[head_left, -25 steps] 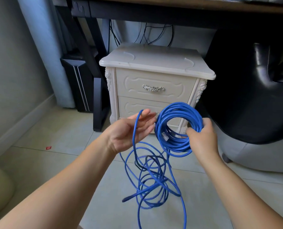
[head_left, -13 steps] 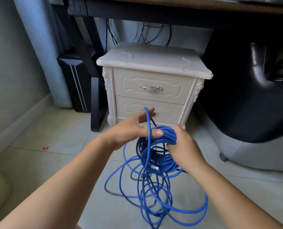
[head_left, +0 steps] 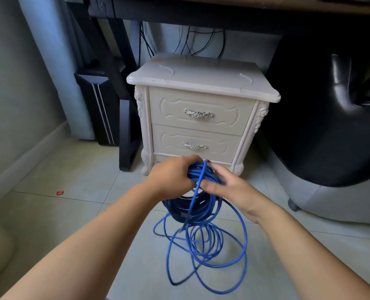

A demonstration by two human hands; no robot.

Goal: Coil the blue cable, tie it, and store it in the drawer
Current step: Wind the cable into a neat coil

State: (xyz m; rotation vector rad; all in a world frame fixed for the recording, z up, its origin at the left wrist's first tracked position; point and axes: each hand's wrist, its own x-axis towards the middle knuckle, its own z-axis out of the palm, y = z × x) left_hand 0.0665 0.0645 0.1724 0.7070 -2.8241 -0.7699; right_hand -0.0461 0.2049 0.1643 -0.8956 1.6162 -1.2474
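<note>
Left hand (head_left: 171, 176) and right hand (head_left: 228, 188) both clasped the gathered coil of the blue cable (head_left: 201, 211); light and springy, it looked best gripped across all loops together.

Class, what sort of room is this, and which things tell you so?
Probably a home study or bedroom: a cream two-drawer nightstand stands below a dark desk, with a black chair beside it.

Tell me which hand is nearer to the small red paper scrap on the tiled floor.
Left. The left hand grips the coiled blue cable to the right of the small red scrap; the right hand is farther right, on the coil's other side.
</note>
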